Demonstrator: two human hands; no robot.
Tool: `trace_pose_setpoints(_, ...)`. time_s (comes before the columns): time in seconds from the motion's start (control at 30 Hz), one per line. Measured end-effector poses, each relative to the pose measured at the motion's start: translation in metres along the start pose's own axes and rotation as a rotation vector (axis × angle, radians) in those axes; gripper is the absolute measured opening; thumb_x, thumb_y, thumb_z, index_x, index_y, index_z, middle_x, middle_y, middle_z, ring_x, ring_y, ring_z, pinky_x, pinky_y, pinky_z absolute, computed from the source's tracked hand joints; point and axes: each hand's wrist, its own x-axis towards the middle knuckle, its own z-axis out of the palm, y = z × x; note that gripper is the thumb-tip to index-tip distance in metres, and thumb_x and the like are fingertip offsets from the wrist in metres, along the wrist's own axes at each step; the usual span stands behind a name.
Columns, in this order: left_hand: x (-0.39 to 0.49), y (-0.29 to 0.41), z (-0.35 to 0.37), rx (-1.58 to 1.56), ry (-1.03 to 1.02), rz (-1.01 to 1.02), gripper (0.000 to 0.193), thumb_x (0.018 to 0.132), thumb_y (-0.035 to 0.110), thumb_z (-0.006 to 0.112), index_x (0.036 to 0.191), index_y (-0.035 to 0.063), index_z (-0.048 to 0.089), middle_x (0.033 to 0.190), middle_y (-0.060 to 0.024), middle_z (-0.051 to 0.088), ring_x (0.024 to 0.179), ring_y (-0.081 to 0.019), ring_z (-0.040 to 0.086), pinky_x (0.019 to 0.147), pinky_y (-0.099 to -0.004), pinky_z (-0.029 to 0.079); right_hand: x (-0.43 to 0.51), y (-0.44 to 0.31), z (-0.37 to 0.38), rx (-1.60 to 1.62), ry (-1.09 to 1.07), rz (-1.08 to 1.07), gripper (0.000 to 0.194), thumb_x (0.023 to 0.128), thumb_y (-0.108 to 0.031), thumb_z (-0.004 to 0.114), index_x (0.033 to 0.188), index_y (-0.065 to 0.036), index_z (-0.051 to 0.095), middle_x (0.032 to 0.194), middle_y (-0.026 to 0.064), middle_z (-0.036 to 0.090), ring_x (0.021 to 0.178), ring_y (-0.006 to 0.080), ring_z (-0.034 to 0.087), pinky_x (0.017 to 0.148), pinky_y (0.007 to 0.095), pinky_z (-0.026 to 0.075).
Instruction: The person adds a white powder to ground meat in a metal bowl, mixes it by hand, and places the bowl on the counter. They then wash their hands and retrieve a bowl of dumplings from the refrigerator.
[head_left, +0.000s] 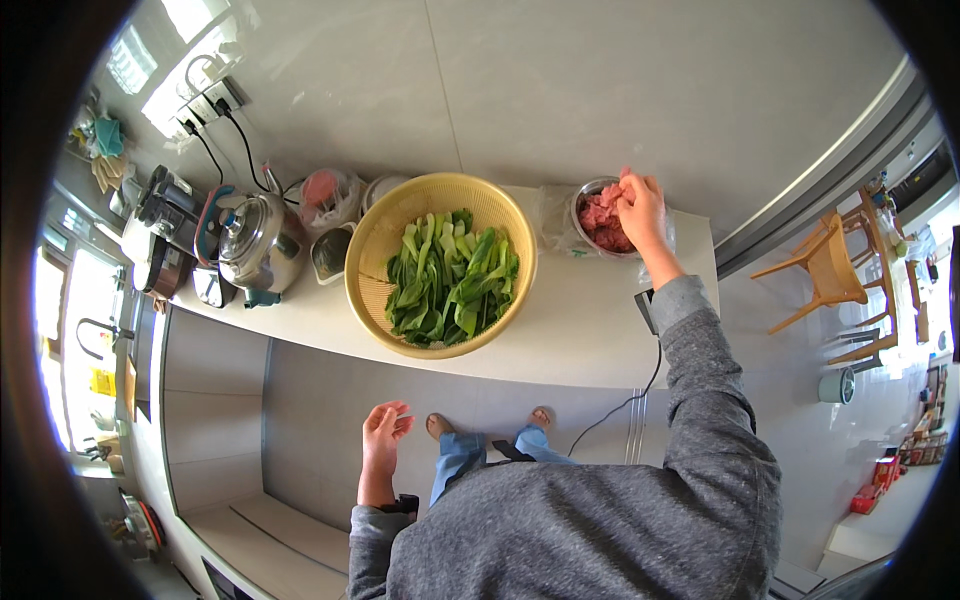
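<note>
My right hand (642, 211) pinches a piece of raw pink meat (625, 180) over the right side of a round metal bowl (584, 196). More raw meat, minced or in small pieces, lies in the bowl, with clear plastic wrap around it on the counter. My left hand (385, 442) hangs in front of the counter, fingers loosely curled, nothing seen in it. Between the hands, on the counter, stands a large yellow plastic colander (363, 315) holding leafy green vegetables (450, 281).
Left of the colander stand a dark green squash-like item in a pale container (331, 253), a plastic bag (324, 196) and a steel kettle (262, 241). A black cable (624, 405) runs down from the counter's right part. Wooden chairs (829, 262) stand at right.
</note>
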Motion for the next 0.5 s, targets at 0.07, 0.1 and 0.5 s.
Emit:
trace_pose_setpoints(0.07, -0.001, 0.0, -0.002, -0.014, 0.011, -0.012, 0.023, 0.098, 0.019, 0.052, 0.11, 0.0016, 0.06, 0.103, -0.0107, 0.066, 0.085, -0.0191, 0.065, 0.079, -0.0312, 0.052, -0.01, -0.009, -0.004, -0.033, -0.061, -0.018, 0.031, 0.076, -0.006, 0.065, 0.106, -0.011, 0.062, 0.111, 0.0108, 0.056, 0.105, 0.0346, 0.053, 0.089, 0.0458, 0.045)
trace_pose_setpoints(0.1, 0.0, 0.0, -0.002, -0.022, 0.008, -0.014, 0.023, 0.098, 0.019, 0.052, 0.11, 0.0015, 0.06, 0.103, -0.0108, 0.066, 0.085, -0.0193, 0.065, 0.079, -0.0312, 0.052, -0.015, -0.013, -0.005, -0.026, -0.059, -0.092, 0.035, 0.076, -0.007, 0.066, 0.111, -0.011, 0.062, 0.116, 0.0112, 0.055, 0.109, 0.0347, 0.051, 0.091, 0.0463, 0.044)
trace_pose_setpoints(0.5, 0.004, 0.005, -0.016, -0.023, -0.022, -0.025, 0.025, 0.099, 0.021, 0.049, 0.113, 0.0012, 0.058, 0.108, -0.0119, 0.064, 0.091, -0.0208, 0.064, 0.084, -0.0333, 0.052, -0.028, -0.018, -0.009, 0.005, -0.236, -0.193, 0.019, 0.087, -0.012, 0.063, 0.102, -0.002, 0.066, 0.109, 0.0154, 0.065, 0.102, 0.0327, 0.061, 0.087, 0.0399, 0.049)
